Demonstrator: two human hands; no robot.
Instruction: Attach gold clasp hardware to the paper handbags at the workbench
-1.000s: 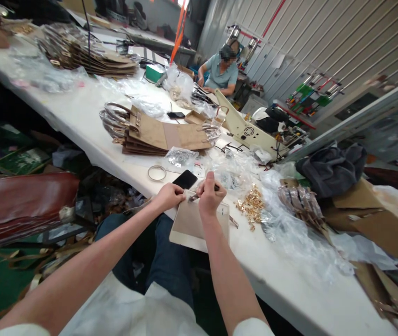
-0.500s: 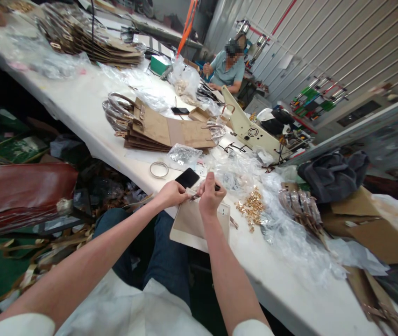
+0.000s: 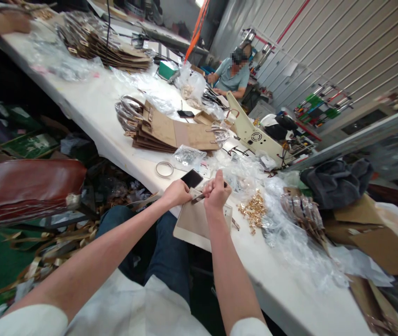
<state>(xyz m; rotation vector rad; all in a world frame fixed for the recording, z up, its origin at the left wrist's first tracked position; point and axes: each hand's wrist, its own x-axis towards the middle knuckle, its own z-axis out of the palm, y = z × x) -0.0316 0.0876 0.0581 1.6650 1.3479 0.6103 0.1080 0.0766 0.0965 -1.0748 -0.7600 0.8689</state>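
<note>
Both my hands meet over a flat brown leather panel (image 3: 195, 218) that lies on a pale board (image 3: 188, 237) at the near edge of the long white table (image 3: 90, 105). My left hand (image 3: 176, 192) is closed, pinching the panel's top left corner. My right hand (image 3: 217, 191) is a fist round a thin dark tool (image 3: 199, 197), its tip pointing at that corner. A black phone (image 3: 192, 178) lies just beyond my hands.
A pile of small gold fittings (image 3: 253, 210) and crumpled clear plastic (image 3: 290, 233) lie right of my hands. A metal ring (image 3: 165, 169), stacked brown bags with handles (image 3: 171, 133) and a cream machine (image 3: 255, 135) sit further back. A seated person (image 3: 232, 74) works at the far end.
My hands stay at the panel's corner with the same grip. The view has shifted, so everything sits slightly to the right and higher.
</note>
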